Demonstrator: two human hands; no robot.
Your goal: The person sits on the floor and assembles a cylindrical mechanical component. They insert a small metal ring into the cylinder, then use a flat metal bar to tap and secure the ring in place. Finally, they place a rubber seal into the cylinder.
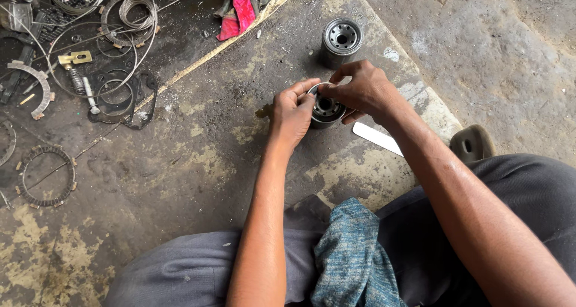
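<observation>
1. My left hand [292,112] is closed on the near-left side of a short dark cylindrical metal oil filter [326,110], which stands upright on the stained grey concrete floor [198,163] just ahead of my knees.
2. My left thumb and forefinger are pinched on a thin round sealing ring [312,89] at the filter's top rim; the ring is only partly visible, so I cannot tell whether it is seated.
3. My right hand [364,91] covers the filter's far-right side, its fingers curled shut and meeting the left fingertips at the same ring.
4. The filter's open top face points up, showing a central hole.
5. A second dark cylindrical oil filter with a silver perforated end plate [341,41] stands upright on the floor just beyond my right hand, apart from it.
6. A flat white strip [377,138] lies on the floor to the right of the held filter, partly under my right forearm.
7. A blue-grey knitted cloth [354,256] rests on my lap, between my forearms.
8. Well to the left lie coiled steel wires [129,16], a dark flat gasket [123,100] and a toothed friction ring [48,176].
9. A red rag [240,10] lies at the top edge of the view.
</observation>
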